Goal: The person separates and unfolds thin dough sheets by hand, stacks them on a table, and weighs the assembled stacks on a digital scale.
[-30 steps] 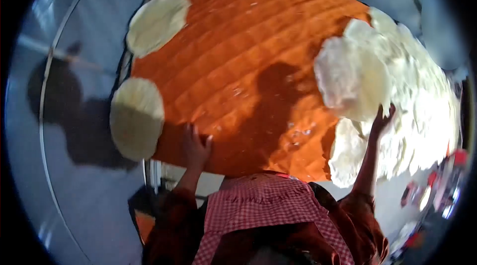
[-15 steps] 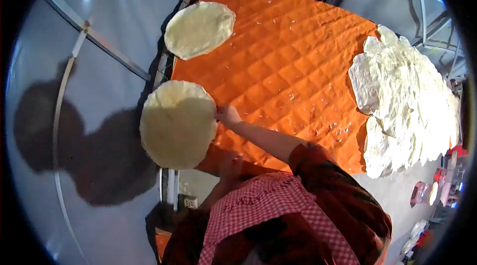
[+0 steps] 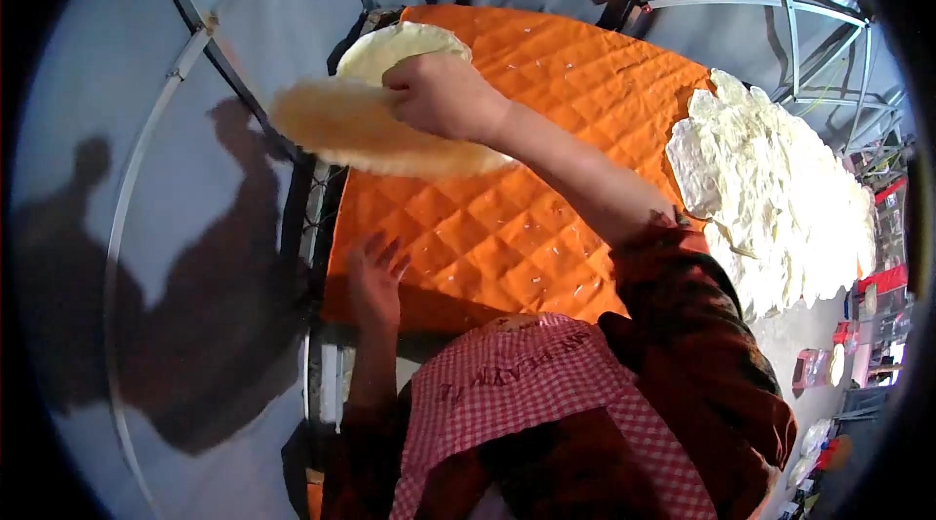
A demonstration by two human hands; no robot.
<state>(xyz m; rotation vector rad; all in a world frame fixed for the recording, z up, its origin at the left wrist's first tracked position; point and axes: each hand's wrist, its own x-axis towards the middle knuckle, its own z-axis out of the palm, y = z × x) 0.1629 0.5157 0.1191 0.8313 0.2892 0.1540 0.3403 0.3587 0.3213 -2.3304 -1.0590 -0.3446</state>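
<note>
My right hand (image 3: 444,96) is closed on the edge of a round flatbread (image 3: 361,130), which hangs lifted above the orange quilted cloth (image 3: 585,111) and is smeared by motion. Its browned side shows. Behind it, at the cloth's far left corner, lies a second pale flatbread (image 3: 400,44), partly covered by the raised one. Near the cloth's front left edge, my left hand (image 3: 375,271) has its fingers spread and holds nothing. A large heap of overlapping pale flatbreads (image 3: 770,198) covers the right end of the cloth.
Grey sheeting with a curved metal frame (image 3: 119,228) stands at the left, with dark shadows on it. More metal bars (image 3: 751,1) rise at the back right. Red items (image 3: 846,333) and other goods lie low at the far right.
The near left flatbread, flat on the cloth before, is now lifted and tilted in my right hand. That hand came over from the heap at the right. My left hand's fingers have spread.
</note>
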